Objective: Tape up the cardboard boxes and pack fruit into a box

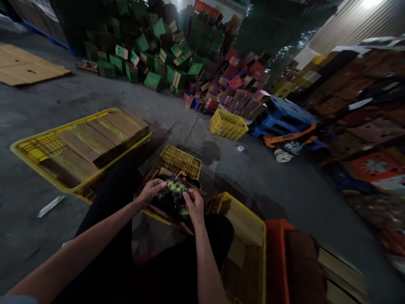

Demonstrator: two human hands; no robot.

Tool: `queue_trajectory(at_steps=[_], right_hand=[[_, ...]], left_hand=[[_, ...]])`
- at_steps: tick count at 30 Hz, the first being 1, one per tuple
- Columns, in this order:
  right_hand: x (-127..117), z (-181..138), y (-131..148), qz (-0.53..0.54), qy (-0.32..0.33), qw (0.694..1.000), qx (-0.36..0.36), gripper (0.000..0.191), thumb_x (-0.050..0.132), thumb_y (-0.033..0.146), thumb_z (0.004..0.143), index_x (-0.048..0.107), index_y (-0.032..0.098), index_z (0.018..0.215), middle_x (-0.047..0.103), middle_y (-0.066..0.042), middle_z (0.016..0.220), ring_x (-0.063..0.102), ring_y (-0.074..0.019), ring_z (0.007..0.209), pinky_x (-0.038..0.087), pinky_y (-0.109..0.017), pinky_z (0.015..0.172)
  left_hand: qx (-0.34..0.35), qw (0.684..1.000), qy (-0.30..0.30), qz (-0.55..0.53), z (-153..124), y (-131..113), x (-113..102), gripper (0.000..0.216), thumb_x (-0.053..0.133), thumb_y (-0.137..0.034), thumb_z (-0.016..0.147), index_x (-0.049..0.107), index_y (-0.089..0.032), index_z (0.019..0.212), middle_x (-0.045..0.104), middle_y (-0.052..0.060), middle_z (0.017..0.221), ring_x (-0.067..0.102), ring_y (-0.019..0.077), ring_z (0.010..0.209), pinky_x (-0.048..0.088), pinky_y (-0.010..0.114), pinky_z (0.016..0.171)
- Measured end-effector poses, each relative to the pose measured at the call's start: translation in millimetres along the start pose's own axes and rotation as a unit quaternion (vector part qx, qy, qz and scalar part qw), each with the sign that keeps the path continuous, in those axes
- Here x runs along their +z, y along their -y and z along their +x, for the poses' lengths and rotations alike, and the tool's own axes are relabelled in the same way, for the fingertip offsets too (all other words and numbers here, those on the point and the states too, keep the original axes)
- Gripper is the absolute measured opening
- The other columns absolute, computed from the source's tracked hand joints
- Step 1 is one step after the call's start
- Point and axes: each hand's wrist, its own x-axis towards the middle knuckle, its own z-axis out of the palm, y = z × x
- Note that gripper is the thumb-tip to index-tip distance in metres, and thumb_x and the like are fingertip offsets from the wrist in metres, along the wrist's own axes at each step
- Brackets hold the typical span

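Between my two hands is a small green item with dark spots in clear plastic wrap (176,186); its exact kind I cannot make out. My left hand (152,191) pinches its left edge, and my right hand (194,205) pinches the right edge. Right below lies an open cardboard box (165,172) with dark contents and another green wrapped piece (184,212). The box rests on an upturned-looking yellow crate (182,158) in front of my knees. A black and orange tape dispenser-like object (190,179) sits just behind the wrapped item.
At left, a long yellow crate (23,145) holds taped cartons (91,139). Another yellow crate (264,253) and an orange crate (276,261) stand by my right knee. Farther off are a small yellow crate (228,125), a pallet jack (289,139), blue pallets (281,114) and heaped green boxes (153,80).
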Motion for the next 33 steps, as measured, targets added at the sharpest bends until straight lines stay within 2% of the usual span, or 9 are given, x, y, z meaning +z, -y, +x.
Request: queue_trajectory(at_steps=[3, 5, 7, 9, 15, 20, 26, 30, 33], right_hand=[[-1.4, 1.2, -2.4, 0.035, -0.006, 0.999, 0.005, 0.030, 0.071, 0.050, 0.078, 0.064, 0.022, 0.087, 0.058, 0.003, 0.064, 0.045, -0.0114, 0.049, 0.036, -0.024, 0.046], [-1.6, 2.6, -4.7, 0.060, -0.017, 0.998, 0.008, 0.030, 0.072, 0.049, 0.077, 0.063, 0.022, 0.087, 0.056, 0.004, 0.063, 0.043, -0.0105, 0.047, 0.036, -0.024, 0.045], [-1.2, 4.1, -6.9, 0.075, -0.032, 0.997, 0.010, 0.031, 0.073, 0.048, 0.075, 0.063, 0.021, 0.087, 0.056, 0.004, 0.062, 0.043, -0.0105, 0.047, 0.036, -0.024, 0.044], [-0.8, 4.7, -8.3, 0.081, -0.042, 0.996, 0.009, 0.033, 0.073, 0.048, 0.075, 0.064, 0.022, 0.093, 0.057, 0.004, 0.064, 0.044, -0.0107, 0.046, 0.038, -0.024, 0.044], [-1.0, 0.7, -5.0, 0.070, -0.012, 0.997, -0.019, 0.046, 0.064, 0.042, 0.081, 0.063, 0.025, 0.124, 0.057, 0.004, 0.063, 0.043, -0.0113, 0.044, 0.040, -0.026, 0.046], [1.3, -2.0, 1.2, 0.039, 0.017, 0.999, -0.032, 0.040, 0.065, 0.039, 0.078, 0.070, 0.025, 0.116, 0.066, -0.001, 0.084, 0.045, -0.0095, 0.046, 0.037, -0.025, 0.045], [-0.3, 0.1, 2.4, 0.009, -0.040, 0.999, -0.012, 0.029, 0.070, 0.049, 0.080, 0.069, 0.021, 0.083, 0.060, 0.001, 0.065, 0.045, -0.0118, 0.049, 0.036, -0.025, 0.047], [-2.4, 0.7, -1.7, 0.021, -0.021, 0.999, -0.016, 0.031, 0.067, 0.052, 0.083, 0.066, 0.021, 0.083, 0.060, 0.002, 0.066, 0.045, -0.0114, 0.048, 0.035, -0.025, 0.047], [-3.0, 0.4, -3.6, 0.016, -0.010, 1.000, -0.021, 0.033, 0.066, 0.053, 0.083, 0.065, 0.021, 0.083, 0.059, 0.003, 0.063, 0.045, -0.0116, 0.048, 0.036, -0.025, 0.047]], left_hand=[[-0.014, 0.999, 0.043, -0.027, -5.9, -8.4, 4.4, 0.071, 0.083, -0.048, 0.071, 0.057, -0.023, 0.132, 0.069, 0.010, 0.120, 0.070, 0.0197, 0.087, 0.052, 0.031, 0.079], [-0.019, 0.994, 0.104, -0.034, -10.3, -13.6, 7.2, 0.081, 0.083, -0.042, 0.073, 0.047, -0.027, 0.144, 0.063, 0.011, 0.132, 0.068, 0.0236, 0.100, 0.051, 0.034, 0.087], [-0.012, 0.989, 0.146, -0.016, -12.6, -15.5, 8.3, 0.080, 0.084, -0.038, 0.071, 0.051, -0.023, 0.143, 0.065, 0.012, 0.131, 0.064, 0.0277, 0.113, 0.047, 0.037, 0.095], [0.005, 0.989, 0.146, 0.009, -12.3, -13.8, 7.8, 0.074, 0.086, -0.037, 0.068, 0.060, -0.018, 0.135, 0.068, 0.012, 0.125, 0.062, 0.0291, 0.115, 0.046, 0.037, 0.098], [0.021, 0.996, 0.079, 0.042, -7.8, -7.3, 5.6, 0.063, 0.085, -0.042, 0.068, 0.066, -0.017, 0.123, 0.073, 0.008, 0.105, 0.067, 0.0205, 0.087, 0.050, 0.030, 0.081], [0.034, 0.995, 0.069, 0.059, -11.7, -13.8, 9.3, 0.061, 0.083, -0.044, 0.071, 0.065, -0.016, 0.122, 0.072, 0.008, 0.104, 0.066, 0.0191, 0.085, 0.050, 0.027, 0.075], [0.011, 0.986, 0.161, 0.048, -15.1, -15.9, 9.3, 0.052, 0.082, -0.041, 0.074, 0.070, -0.017, 0.118, 0.071, 0.009, 0.116, 0.064, 0.0286, 0.109, 0.048, 0.035, 0.095], [0.025, 0.987, 0.145, 0.057, -11.2, -9.1, 5.8, 0.050, 0.082, -0.041, 0.075, 0.070, -0.017, 0.117, 0.070, 0.010, 0.120, 0.062, 0.0297, 0.115, 0.045, 0.037, 0.101], [0.026, 0.986, 0.163, 0.036, -9.7, -6.2, 4.6, 0.061, 0.082, -0.038, 0.075, 0.063, -0.019, 0.130, 0.066, 0.010, 0.129, 0.058, 0.0299, 0.122, 0.042, 0.039, 0.105]])
